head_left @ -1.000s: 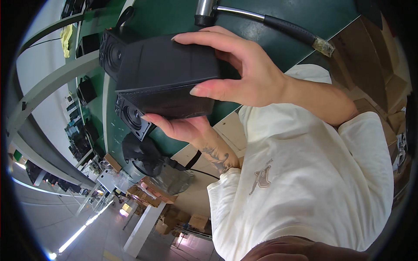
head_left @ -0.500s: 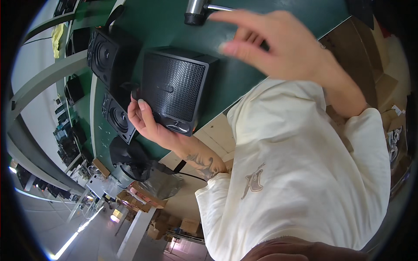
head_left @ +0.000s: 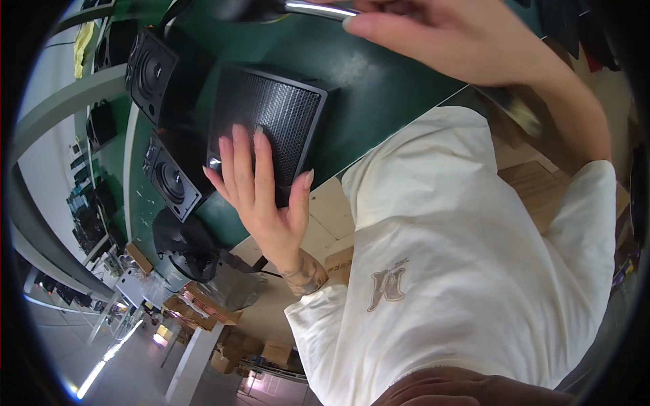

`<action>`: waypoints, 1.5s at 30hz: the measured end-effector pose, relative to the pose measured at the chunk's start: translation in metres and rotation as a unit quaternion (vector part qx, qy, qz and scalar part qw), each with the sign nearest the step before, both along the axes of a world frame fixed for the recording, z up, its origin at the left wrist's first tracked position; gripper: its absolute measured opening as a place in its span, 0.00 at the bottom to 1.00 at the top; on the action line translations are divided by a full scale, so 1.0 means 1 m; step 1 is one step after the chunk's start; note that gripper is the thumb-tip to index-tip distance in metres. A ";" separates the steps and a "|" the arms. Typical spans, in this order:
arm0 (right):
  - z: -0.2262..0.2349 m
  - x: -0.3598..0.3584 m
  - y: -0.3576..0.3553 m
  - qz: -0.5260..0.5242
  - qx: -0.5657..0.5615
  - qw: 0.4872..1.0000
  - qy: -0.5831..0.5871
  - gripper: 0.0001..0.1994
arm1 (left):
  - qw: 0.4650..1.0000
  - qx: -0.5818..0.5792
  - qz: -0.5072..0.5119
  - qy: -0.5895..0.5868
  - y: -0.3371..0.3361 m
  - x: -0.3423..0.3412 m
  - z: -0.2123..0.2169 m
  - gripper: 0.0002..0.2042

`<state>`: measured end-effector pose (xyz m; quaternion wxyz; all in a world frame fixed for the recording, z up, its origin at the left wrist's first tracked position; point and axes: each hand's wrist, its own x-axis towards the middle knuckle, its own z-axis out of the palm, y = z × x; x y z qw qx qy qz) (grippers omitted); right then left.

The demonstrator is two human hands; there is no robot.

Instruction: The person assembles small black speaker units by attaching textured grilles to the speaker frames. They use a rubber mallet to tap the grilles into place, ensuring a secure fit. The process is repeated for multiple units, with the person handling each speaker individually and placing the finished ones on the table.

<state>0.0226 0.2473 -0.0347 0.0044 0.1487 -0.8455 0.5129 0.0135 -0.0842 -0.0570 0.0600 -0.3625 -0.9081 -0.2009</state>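
Where left hand (head_left: 264,203) overlaps speaker (head_left: 288,118), hammer (head_left: 319,9) blurred, cropped

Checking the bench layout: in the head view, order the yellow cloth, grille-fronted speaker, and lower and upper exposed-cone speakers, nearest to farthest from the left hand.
1. Grille-fronted speaker: under the left hand.
2. Lower exposed-cone speaker: to its left.
3. Upper exposed-cone speaker: upper left.
4. Yellow cloth: far upper left.

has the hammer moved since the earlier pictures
Yes, left: judged against the upper open-fronted speaker on the green table, the head of the hammer is now nearer, and the right hand holds it.
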 end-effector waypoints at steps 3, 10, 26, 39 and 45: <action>0.053 0.020 -0.006 0.014 -0.047 0.997 -0.051 0.20 | 1.000 0.013 -0.013 -0.009 -0.003 -0.006 -0.005 0.35; 0.031 0.039 -0.018 0.004 -0.058 0.993 -0.107 0.22 | 1.000 0.015 -0.008 -0.010 0.000 -0.008 0.001 0.33; 0.048 0.045 -0.030 0.036 -0.019 0.993 -0.114 0.25 | 0.998 0.047 -0.010 -0.037 0.000 -0.009 0.005 0.36; 0.045 0.033 -0.069 0.149 0.032 0.984 -0.088 0.25 | 0.997 0.063 -0.003 -0.045 0.001 -0.013 0.007 0.41; 0.063 0.031 -0.049 0.126 -0.071 0.986 -0.079 0.27 | 0.990 0.133 -0.032 -0.026 -0.003 -0.017 -0.007 0.30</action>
